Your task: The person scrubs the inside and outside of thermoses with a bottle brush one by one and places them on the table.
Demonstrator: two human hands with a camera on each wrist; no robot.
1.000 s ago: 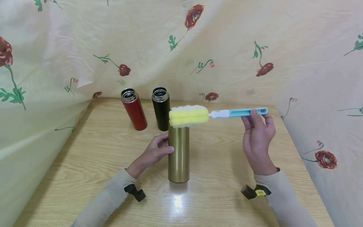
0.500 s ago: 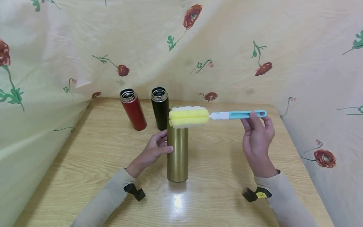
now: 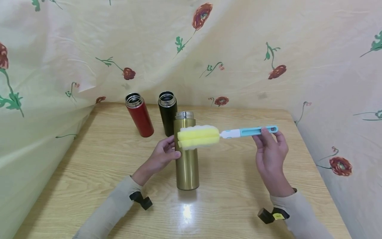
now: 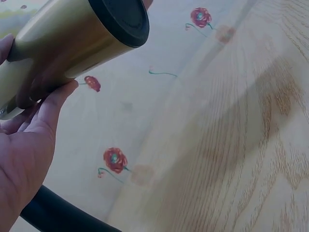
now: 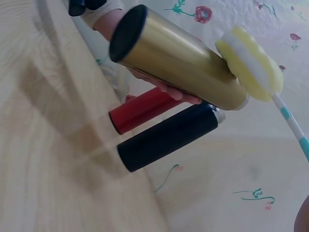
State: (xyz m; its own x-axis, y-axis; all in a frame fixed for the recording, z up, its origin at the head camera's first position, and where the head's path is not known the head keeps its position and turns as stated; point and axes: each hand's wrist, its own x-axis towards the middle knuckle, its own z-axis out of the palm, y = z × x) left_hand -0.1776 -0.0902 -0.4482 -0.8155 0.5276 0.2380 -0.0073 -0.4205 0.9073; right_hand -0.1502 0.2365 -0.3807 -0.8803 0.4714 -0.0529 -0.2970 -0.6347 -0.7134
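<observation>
My left hand [image 3: 162,153] grips a gold vacuum flask [image 3: 187,171] round its left side, thumb across the front. The lidless flask is held up off the table, its dark base showing in the left wrist view, where the hand [image 4: 24,150] wraps the gold body [image 4: 72,41]. Between thumb and fingers, my right hand [image 3: 272,154] pinches the blue handle end of a bottle brush [image 3: 198,136]. The brush lies sideways, its yellow-and-white sponge head overlapping the upper flask in the head view. From the right wrist, the sponge [image 5: 248,63] appears beside the flask's [image 5: 183,60] neck end.
A red flask [image 3: 140,118] and a black flask [image 3: 167,116] stand lidless at the back left of the wooden table [image 3: 232,186]. Floral cloth [image 3: 238,79] hangs behind and along both sides.
The brush has come down in front of the gold flask, whose silver neck shows above the sponge. My right hand has lowered slightly; the left keeps its grip, with the flask tilted a little.
</observation>
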